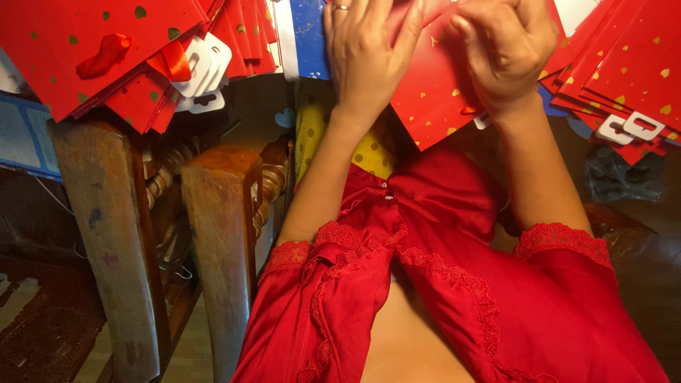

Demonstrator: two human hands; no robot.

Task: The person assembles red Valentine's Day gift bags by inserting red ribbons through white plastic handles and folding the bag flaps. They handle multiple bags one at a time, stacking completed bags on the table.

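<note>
Both hands are working at the top edge of the view on a red paper bag with gold hearts (436,99), which is lying tilted between them over the person's lap. The left hand (369,60) is resting flat on it, fingers spread and extended, gripping nothing; the right hand (505,50) is curling closed over the bag's upper part, pinching it. Stacks of matching red bags (106,53) with white hang tabs are lying to the left, and another stack (624,71) to the right. Worn wooden chair legs (220,241) are standing below on a dim floor (42,333). The surface itself is sitting hidden under the bags.
</note>
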